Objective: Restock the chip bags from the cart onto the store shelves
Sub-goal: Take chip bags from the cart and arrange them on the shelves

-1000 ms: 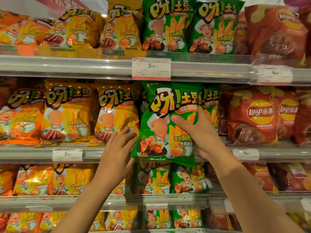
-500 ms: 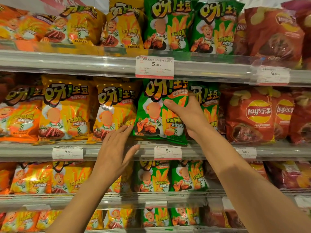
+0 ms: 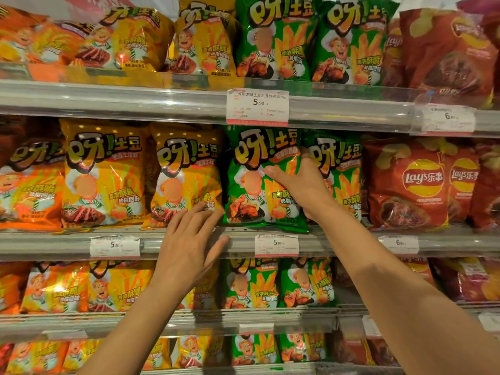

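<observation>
A green chip bag (image 3: 254,185) stands upright at the front of the middle shelf (image 3: 189,240), between a yellow bag (image 3: 186,174) and a second green bag (image 3: 343,171). My right hand (image 3: 300,185) grips its right edge, thumb across the front and fingers tucked behind. My left hand (image 3: 189,250) is spread with straight fingers in front of the shelf lip; its fingertips reach the lower right corner of the yellow bag and the left bottom corner of the green bag. The cart is out of view.
Yellow and orange bags fill the left of every shelf, green ones the middle, red Lay's bags (image 3: 411,185) the right. Price tags (image 3: 258,106) hang on the shelf rails. The upper shelf rail (image 3: 108,101) sits just above the green bag's top.
My right hand has pushed the green bag up and back from in front of the shelf until it stands on the middle shelf. My left hand stayed spread below it.
</observation>
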Demonstrator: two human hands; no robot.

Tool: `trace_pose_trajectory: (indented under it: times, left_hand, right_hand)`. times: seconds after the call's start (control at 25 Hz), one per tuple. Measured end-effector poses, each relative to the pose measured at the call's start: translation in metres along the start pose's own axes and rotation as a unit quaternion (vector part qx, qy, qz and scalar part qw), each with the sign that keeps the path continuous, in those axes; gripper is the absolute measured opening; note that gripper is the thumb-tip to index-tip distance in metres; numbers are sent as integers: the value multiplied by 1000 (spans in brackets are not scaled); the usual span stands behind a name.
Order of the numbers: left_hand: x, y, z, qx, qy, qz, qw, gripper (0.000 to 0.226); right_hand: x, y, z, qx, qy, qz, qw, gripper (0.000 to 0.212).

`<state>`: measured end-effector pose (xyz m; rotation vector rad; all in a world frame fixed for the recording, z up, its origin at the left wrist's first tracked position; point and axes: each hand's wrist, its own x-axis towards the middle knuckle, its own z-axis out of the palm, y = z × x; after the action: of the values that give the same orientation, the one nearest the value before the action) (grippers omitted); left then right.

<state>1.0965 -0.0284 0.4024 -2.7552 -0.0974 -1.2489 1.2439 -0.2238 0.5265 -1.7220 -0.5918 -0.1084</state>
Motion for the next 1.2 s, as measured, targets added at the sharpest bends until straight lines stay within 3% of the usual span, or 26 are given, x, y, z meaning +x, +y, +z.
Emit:
trace_pose_trajectory:
  times: [0.32, 0.48, 0.64, 0.76, 0.92, 1.08, 1.2]
  left_hand:
    - [0, 1, 2, 12, 4, -4, 1000, 54]
    - [-2, 6, 7, -6, 25, -8, 1000, 53]
    - [2, 21, 5, -45, 45, -30, 998, 56]
    - [18, 47, 0, -87, 44, 6, 995, 58]
    - [25, 63, 2, -77, -29, 11, 997, 63]
    - [25, 64, 5, -79, -32, -4, 996, 63]
    - [29, 72, 7, -89, -33, -18, 995, 64]
  right_hand:
    - [7, 3, 5, -9, -59, -25, 998, 62]
    - [2, 13, 17, -7, -26, -33, 999, 59]
    - [-4, 27, 26, 5, 24, -14, 1000, 79]
    - [-6, 21, 29, -23, 48, -45, 998, 89]
    - [-35, 25, 13, -142, 5, -77, 987, 87]
    - [-86, 51, 2, -310, 20, -136, 941, 70]
    - [-86, 52, 7, -374, 27, -134, 917, 65]
